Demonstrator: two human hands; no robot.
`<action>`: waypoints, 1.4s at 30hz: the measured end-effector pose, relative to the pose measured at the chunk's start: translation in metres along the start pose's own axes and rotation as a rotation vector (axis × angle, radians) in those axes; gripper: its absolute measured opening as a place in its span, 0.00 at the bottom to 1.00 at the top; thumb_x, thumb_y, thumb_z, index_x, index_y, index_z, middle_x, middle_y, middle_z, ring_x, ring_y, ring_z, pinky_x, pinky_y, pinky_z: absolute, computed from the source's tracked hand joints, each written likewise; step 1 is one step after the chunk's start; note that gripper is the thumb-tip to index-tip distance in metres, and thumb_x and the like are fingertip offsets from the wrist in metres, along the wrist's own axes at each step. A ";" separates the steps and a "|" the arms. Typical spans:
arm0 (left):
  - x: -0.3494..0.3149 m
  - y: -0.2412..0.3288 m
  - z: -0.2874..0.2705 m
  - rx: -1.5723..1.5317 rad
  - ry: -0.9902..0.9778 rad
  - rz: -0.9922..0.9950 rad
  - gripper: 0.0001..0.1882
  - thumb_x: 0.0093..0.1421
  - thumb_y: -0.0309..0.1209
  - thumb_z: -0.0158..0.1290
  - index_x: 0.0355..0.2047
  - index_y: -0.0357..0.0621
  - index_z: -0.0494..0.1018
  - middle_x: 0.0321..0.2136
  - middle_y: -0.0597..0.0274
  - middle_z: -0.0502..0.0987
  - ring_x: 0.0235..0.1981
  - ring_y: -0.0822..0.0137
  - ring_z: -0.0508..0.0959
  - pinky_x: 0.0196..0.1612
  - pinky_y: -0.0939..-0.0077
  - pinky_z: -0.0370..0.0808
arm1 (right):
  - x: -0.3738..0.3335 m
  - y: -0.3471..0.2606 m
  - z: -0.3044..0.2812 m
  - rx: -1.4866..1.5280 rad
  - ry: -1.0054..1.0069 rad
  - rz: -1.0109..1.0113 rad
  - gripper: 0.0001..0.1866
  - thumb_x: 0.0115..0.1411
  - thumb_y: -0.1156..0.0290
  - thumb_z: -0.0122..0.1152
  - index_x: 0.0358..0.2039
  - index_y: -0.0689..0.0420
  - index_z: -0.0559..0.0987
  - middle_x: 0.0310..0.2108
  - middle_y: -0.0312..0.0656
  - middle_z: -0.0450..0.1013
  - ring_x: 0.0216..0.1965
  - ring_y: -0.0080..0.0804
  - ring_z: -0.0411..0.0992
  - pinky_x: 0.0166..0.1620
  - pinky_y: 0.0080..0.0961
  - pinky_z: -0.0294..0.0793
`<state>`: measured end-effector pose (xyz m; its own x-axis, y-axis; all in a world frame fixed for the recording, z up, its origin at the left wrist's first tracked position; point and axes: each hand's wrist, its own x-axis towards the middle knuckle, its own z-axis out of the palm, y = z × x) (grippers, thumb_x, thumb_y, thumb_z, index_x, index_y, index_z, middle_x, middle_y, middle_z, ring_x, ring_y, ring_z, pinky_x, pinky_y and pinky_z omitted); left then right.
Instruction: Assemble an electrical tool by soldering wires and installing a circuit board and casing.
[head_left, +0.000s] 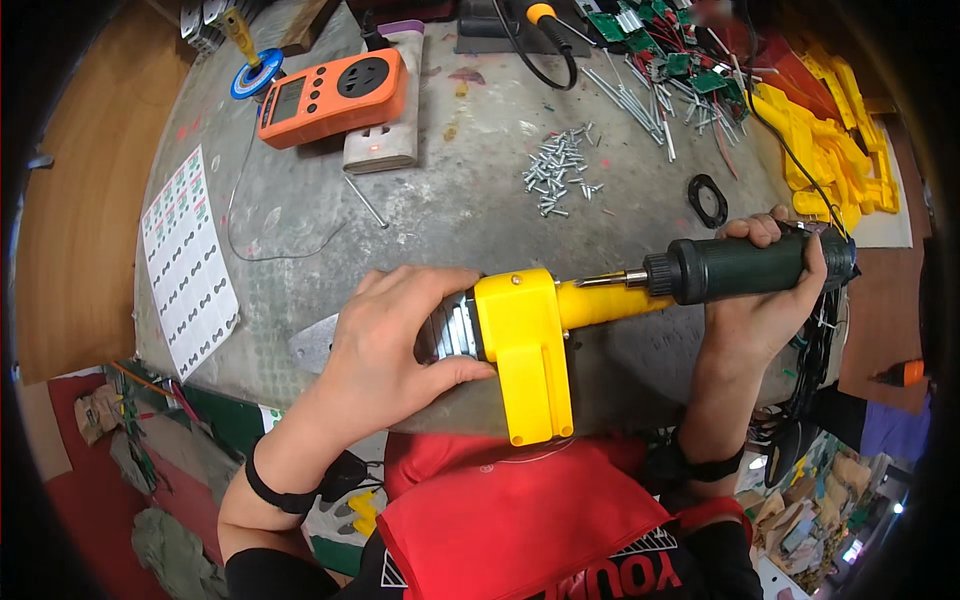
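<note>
My left hand (385, 325) is wrapped round the dark, silver-banded end of a yellow plastic tool housing (522, 340), held level over the near edge of the bench. A yellow tube runs from the housing toward the right, and a small screw head shows on its upper face. In my right hand (765, 290) is a dark green electric screwdriver (735, 270), its cord leading up from the back end. The metal bit points left, its tip close to the housing's right side; whether they touch I cannot tell. A grey flat piece (313, 343) lies beside my left hand.
Loose screws (560, 170) lie mid-bench, with a black ring (707, 201) to their right. An orange socket meter (335, 97) rests on a power strip (385, 150). At left is a sticker sheet (190, 265); yellow housings (825, 150) and green circuit boards (710, 80) are piled far right.
</note>
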<state>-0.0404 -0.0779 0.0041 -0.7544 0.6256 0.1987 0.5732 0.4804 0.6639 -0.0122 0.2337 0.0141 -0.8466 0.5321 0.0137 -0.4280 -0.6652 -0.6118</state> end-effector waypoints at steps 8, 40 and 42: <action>0.003 0.000 -0.001 -0.053 -0.002 -0.013 0.34 0.40 0.40 0.70 0.47 0.42 0.70 0.43 0.56 0.77 0.44 0.53 0.77 0.46 0.62 0.69 | 0.003 0.010 -0.002 0.067 0.028 0.067 0.18 0.62 0.60 0.53 0.43 0.62 0.68 0.29 0.38 0.65 0.32 0.28 0.67 0.48 0.31 0.69; 0.002 -0.012 0.004 -0.167 0.046 0.064 0.34 0.40 0.44 0.70 0.44 0.37 0.73 0.41 0.51 0.79 0.38 0.51 0.80 0.41 0.64 0.77 | 0.012 0.021 -0.008 0.252 -0.096 0.154 0.18 0.57 0.60 0.58 0.40 0.59 0.68 0.28 0.34 0.62 0.29 0.23 0.64 0.43 0.27 0.68; 0.001 -0.011 0.005 -0.156 0.039 0.051 0.34 0.40 0.43 0.70 0.44 0.37 0.73 0.41 0.51 0.79 0.39 0.51 0.80 0.43 0.64 0.76 | 0.009 0.020 -0.002 0.200 -0.060 0.183 0.19 0.57 0.59 0.58 0.42 0.59 0.67 0.28 0.33 0.62 0.29 0.23 0.64 0.46 0.28 0.67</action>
<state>-0.0460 -0.0797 -0.0062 -0.7388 0.6213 0.2609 0.5569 0.3450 0.7555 -0.0277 0.2258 0.0007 -0.9301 0.3660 -0.0324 -0.3154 -0.8406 -0.4404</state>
